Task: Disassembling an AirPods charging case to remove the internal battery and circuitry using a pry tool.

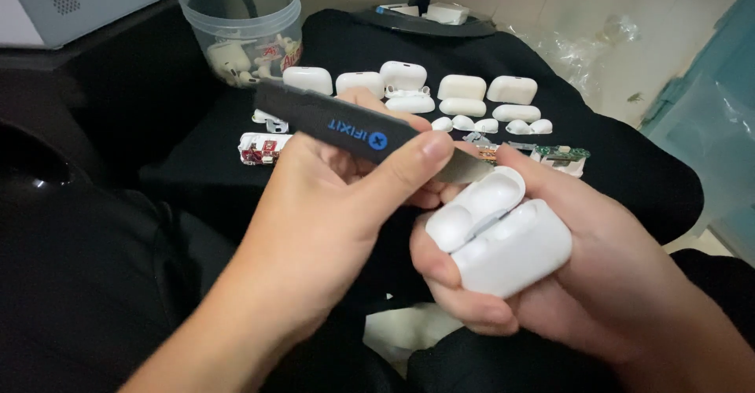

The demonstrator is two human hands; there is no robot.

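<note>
So the left hand (330, 204) is wrapped around a dark grey pry tool (346, 126) with a blue logo patch on the handle. The thumb lies flat along the near side of the handle and the other fingers are curled in behind it, so it's a firm closed grip. The thin metal blade (465, 169) sticks out to the right past the thumb tip and its end sits right at the hinge edge of a white earbud case (499, 232).

That case is in the right hand (582, 275), which cups it from underneath with the fingers curled around the near end and the thumb side tucked behind. The lid is flipped open and tilted up toward the blade, while the body rests in the palm. Both hands are close together, nearly touching, above the lap.

Further out there's a black cloth (621, 157) over the table. A row of more white cases (409, 86) lies on it, some whole and some split into halves, plus a small green circuit board (560, 153) just past the blade tip. At the back left stands a clear plastic tub (242, 23) with loose white parts inside.
</note>
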